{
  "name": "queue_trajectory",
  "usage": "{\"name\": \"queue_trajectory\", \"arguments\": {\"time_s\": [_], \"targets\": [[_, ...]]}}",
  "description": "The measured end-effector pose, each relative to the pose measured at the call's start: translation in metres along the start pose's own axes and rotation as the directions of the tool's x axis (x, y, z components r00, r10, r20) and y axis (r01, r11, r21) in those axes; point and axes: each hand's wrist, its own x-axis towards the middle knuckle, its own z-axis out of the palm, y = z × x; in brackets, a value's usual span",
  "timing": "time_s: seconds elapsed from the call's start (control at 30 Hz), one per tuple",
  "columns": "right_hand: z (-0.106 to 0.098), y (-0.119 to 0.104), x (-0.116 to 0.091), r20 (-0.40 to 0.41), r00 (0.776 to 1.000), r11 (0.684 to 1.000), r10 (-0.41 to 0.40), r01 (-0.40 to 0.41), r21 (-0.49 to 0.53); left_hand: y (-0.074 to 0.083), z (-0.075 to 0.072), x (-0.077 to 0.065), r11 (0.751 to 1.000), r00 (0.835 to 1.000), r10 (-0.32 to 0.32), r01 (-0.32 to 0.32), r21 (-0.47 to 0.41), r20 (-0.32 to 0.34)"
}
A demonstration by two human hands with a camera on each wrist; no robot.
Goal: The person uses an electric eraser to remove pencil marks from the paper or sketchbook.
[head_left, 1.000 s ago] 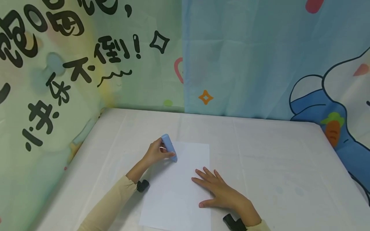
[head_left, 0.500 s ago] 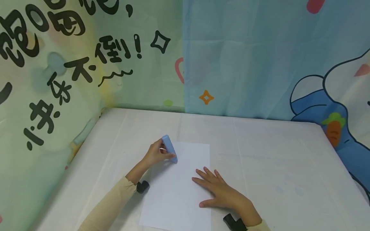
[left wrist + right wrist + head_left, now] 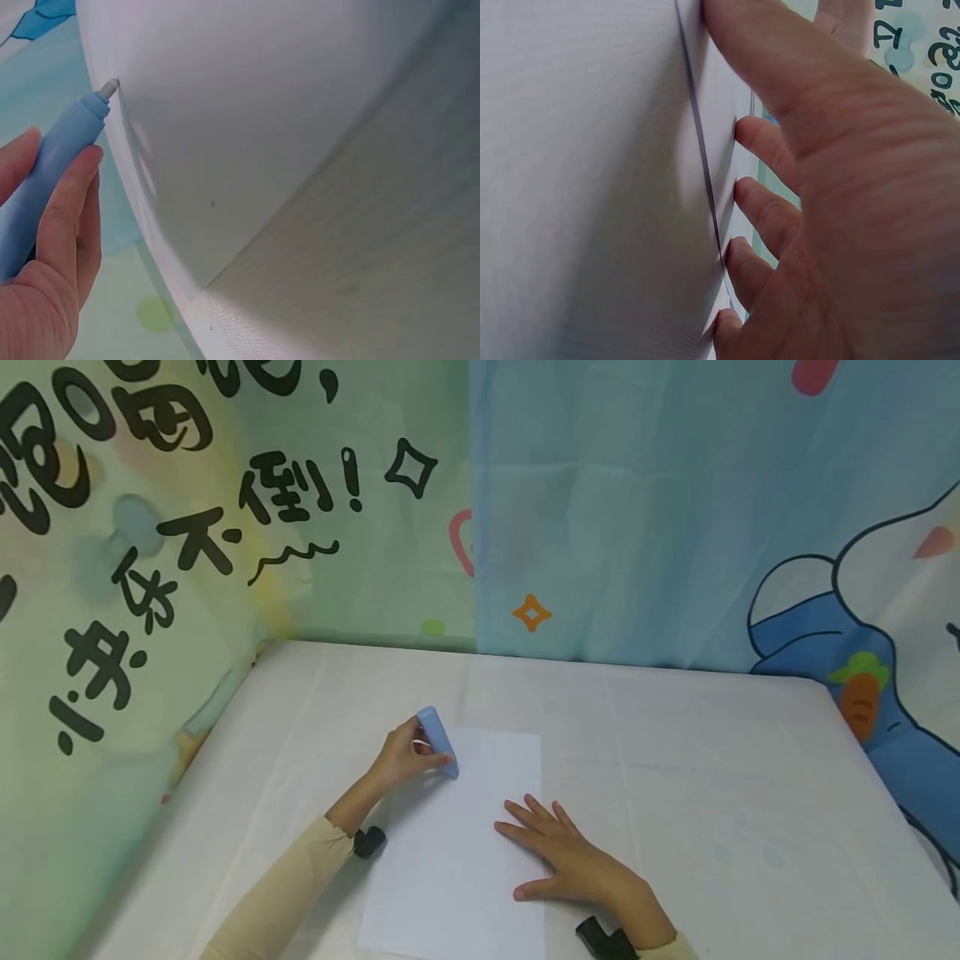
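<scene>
My left hand [image 3: 405, 757] grips a thick blue pen-shaped tool [image 3: 438, 742] between thumb and fingers. In the left wrist view, this blue tool [image 3: 58, 154] has a stepped collar and a short grey tip, which meets the white paper [image 3: 247, 112]. Whether it is a pen or an eraser I cannot tell. The paper [image 3: 457, 843] lies flat, its upper left part under the tool. My right hand [image 3: 573, 860] rests with spread fingers on the paper's right side. In the right wrist view, the fingertips [image 3: 744, 255] touch the sheet past its edge.
A white cloth [image 3: 712, 793] covers the table around the paper. Printed curtains [image 3: 615, 510] stand along the back and left. A small black device [image 3: 369, 842] sits at the left wrist, and another black device [image 3: 606, 937] at the right wrist.
Both hands, the blue tool and the paper keep nearly the same places. Only a slight shift of the whole head view shows.
</scene>
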Motion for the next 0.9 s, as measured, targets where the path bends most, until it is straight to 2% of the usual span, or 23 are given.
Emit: {"name": "queue_trajectory", "arguments": {"time_s": [0.2, 0.43, 0.9], "targets": [[0.002, 0.001, 0.0, 0.004, 1.0, 1.0, 0.003, -0.003, -0.007, 0.0, -0.001, 0.003, 1.0, 1.0, 0.007, -0.007, 0.014, -0.016], [0.002, 0.001, -0.001, -0.002, 1.0, 1.0, -0.008, 0.007, -0.022, -0.002, 0.0, 0.01, 1.0, 0.999, -0.018, 0.019, 0.004, -0.027], [0.001, 0.001, -0.002, -0.001, 1.0, 1.0, -0.018, 0.018, -0.025, -0.001, -0.001, 0.02, 1.0, 0.998, -0.01, 0.011, 0.023, -0.066]]}}
